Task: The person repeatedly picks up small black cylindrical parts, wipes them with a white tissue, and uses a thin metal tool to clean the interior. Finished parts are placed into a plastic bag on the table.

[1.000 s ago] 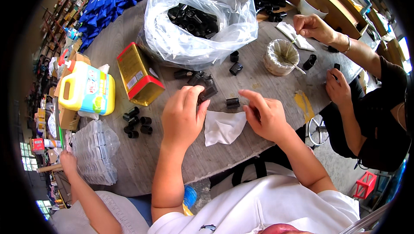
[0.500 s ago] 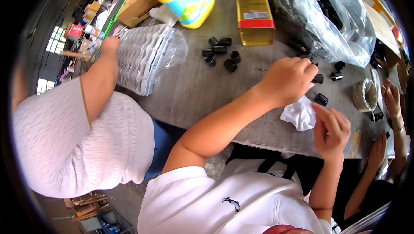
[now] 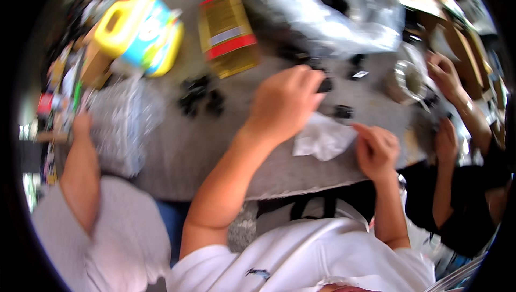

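My left hand [image 3: 285, 101] is over the table with its fingers closed on a short black cylinder [image 3: 325, 84], which shows beyond the fingertips. A crumpled white cloth [image 3: 322, 140] lies just under and beside that hand. To its right, my right hand [image 3: 378, 152] has curled fingers at the cloth's right corner. It seems to pinch the edge there, though blur hides the exact contact. Between my hands, past the cloth, rests another black piece [image 3: 343, 111]. Several more black cylinders [image 3: 201, 95] lie loosely grouped to the left.
A yellow jug [image 3: 141, 31], a red-and-gold tin [image 3: 227, 34] and a clear plastic bag [image 3: 355, 9] of black pieces stand at the back. Left, a person's hand [image 3: 81, 124] is by plastic-wrapped trays [image 3: 115, 125]. Right, another person's hands [image 3: 443, 74] are near a tape roll [image 3: 407, 81].
The whole view has shifted, so the table's things appear further left and blurred. Both my hands keep nearly the same places around the cloth.
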The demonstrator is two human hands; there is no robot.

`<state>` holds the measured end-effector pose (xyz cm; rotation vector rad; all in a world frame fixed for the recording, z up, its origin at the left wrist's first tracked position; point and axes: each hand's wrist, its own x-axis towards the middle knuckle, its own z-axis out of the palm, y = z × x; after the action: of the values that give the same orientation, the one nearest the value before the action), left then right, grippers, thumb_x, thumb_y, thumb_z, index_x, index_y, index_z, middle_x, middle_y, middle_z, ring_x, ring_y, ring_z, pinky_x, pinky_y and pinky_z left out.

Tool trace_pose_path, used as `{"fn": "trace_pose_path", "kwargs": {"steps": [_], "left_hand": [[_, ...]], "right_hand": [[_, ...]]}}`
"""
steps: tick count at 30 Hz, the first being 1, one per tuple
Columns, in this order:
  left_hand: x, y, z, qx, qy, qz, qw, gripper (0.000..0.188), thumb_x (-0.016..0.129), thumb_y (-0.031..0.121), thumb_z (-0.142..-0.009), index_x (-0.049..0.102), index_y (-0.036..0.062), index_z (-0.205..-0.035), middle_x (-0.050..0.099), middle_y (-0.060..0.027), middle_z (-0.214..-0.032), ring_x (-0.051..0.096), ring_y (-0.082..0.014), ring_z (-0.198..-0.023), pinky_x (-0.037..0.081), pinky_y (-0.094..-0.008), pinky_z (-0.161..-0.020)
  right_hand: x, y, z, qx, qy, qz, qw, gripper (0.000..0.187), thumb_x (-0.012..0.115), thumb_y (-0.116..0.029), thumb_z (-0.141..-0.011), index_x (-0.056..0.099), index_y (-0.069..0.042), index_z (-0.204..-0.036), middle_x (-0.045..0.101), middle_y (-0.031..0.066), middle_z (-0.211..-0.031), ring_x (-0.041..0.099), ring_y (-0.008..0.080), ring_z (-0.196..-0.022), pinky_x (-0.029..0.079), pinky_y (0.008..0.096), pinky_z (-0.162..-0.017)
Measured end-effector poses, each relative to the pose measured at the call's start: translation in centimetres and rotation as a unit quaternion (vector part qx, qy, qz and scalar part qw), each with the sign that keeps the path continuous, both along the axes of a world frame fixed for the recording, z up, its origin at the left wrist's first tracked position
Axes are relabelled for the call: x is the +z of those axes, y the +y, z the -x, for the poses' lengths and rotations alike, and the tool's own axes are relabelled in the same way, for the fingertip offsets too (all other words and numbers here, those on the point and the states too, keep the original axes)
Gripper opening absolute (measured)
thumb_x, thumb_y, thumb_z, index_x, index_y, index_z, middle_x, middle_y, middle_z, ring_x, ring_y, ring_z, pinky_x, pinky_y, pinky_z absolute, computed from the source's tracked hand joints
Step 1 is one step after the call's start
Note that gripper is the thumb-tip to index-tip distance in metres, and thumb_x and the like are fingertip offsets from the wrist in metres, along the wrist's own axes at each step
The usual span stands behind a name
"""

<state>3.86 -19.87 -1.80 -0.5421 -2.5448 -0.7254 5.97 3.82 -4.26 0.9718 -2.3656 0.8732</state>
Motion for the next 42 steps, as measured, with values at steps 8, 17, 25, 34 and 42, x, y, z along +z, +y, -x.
{"fn": "trace_pose_path", "kwargs": {"steps": [8, 17, 25, 34, 42], "left_hand": [[-0.8, 1.3, 0.3, -0.017, -0.010, -0.153, 0.988, 0.029, 0.071, 0.002, -0.079, 0.062, 0.0057, -0.107, 0.060, -0.0057, -0.093, 0.055, -0.0122, -0.065, 0.046, -0.0243, -0.058], [2.2, 5.9, -1.1, -0.110, -0.203, -0.429, 0.873, 0.031, 0.071, 0.006, -0.085, 0.058, 0.0002, -0.112, 0.061, -0.0043, -0.099, 0.058, -0.0069, -0.077, 0.048, -0.0211, -0.069], [2.8, 8.5, -0.3, -0.120, -0.254, -0.489, 0.825, 0.034, 0.074, 0.009, -0.084, 0.058, -0.0002, -0.113, 0.062, -0.0047, -0.099, 0.059, -0.0068, -0.077, 0.048, -0.0219, -0.071], [0.1, 7.6, 0.0, -0.076, -0.237, -0.481, 0.841, 0.032, 0.073, 0.007, -0.084, 0.058, -0.0013, -0.112, 0.062, -0.0057, -0.100, 0.059, -0.0076, -0.077, 0.048, -0.0227, -0.072], [0.2, 7.0, 0.0, -0.072, -0.218, -0.504, 0.832, 0.033, 0.072, 0.006, -0.085, 0.056, -0.0010, -0.113, 0.062, -0.0054, -0.101, 0.057, -0.0072, -0.078, 0.050, -0.0226, -0.069]], "right_hand": [[0.5, 3.3, -0.9, -0.155, 0.035, 0.107, 0.982, 0.023, 0.064, 0.006, -0.068, 0.063, -0.002, -0.090, 0.059, 0.0052, -0.069, 0.053, 0.0194, -0.050, 0.042, 0.0307, -0.047], [4.2, 7.2, 2.0, -0.338, 0.045, 0.012, 0.940, 0.039, 0.076, -0.013, -0.075, 0.055, -0.005, -0.107, 0.058, 0.0068, -0.085, 0.055, 0.0235, -0.069, 0.045, 0.0323, -0.064], [6.0, 8.2, 4.5, -0.325, -0.049, -0.054, 0.943, 0.018, 0.072, -0.013, -0.081, 0.061, -0.007, -0.093, 0.059, 0.0064, -0.071, 0.059, 0.0209, -0.062, 0.046, 0.0339, -0.058], [7.0, 8.5, 6.2, -0.280, 0.054, -0.154, 0.946, 0.008, 0.063, -0.005, -0.070, 0.057, -0.002, -0.075, 0.052, 0.0083, -0.080, 0.057, 0.0262, -0.083, 0.047, 0.0372, -0.074], [7.1, 9.1, 6.7, -0.298, 0.086, -0.159, 0.937, 0.009, 0.068, -0.006, -0.073, 0.061, -0.004, -0.078, 0.051, 0.0068, -0.080, 0.056, 0.0246, -0.083, 0.048, 0.0364, -0.073]]}}
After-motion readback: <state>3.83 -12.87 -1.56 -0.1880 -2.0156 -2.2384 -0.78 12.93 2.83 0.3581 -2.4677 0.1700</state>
